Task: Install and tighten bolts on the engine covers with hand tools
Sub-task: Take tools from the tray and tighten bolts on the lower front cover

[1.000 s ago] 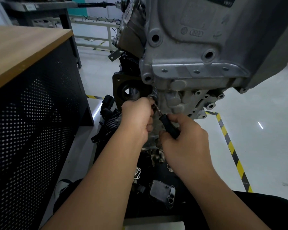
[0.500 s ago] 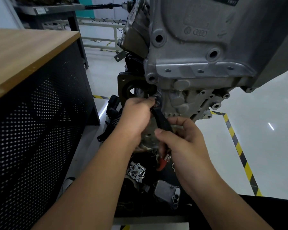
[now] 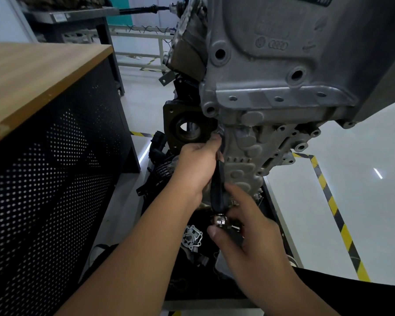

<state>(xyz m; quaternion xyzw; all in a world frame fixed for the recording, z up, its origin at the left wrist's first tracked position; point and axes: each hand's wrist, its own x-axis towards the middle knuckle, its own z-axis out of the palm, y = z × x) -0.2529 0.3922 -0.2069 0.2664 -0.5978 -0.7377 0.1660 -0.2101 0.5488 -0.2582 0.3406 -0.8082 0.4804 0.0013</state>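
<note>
Reaching up from the lower part of the frame, both bare hands met at the lower edge of the grey engine block (image 3: 271, 71), which filled the upper right. The left hand (image 3: 196, 165) had its fingertips curled against the casting at centre frame, just right of the dark round flange (image 3: 187, 131), pinching the top end of a black-handled tool (image 3: 217, 188) where it met the metal. Whether a bolt sat under those fingertips could not be told; the spot was hidden by the fingers. The tool's handle ran downward from there, slightly tilted, to the right hand (image 3: 249, 233) below centre. That hand was wrapped loosely round the handle's lower end, thumb out to the left, with a shiny metal fitting (image 3: 220, 221) showing just above the thumb. The bolt-studded cover (image 3: 244, 156) lay directly right of the tool, touching neither hand as far as could be seen. A wood-topped bench with a perforated black side (image 3: 46, 137) occupied the left of the frame. Loose engine parts (image 3: 192, 239) lay on a dark tray under the hands, and yellow-black floor tape (image 3: 333, 201) ran along the right.
</note>
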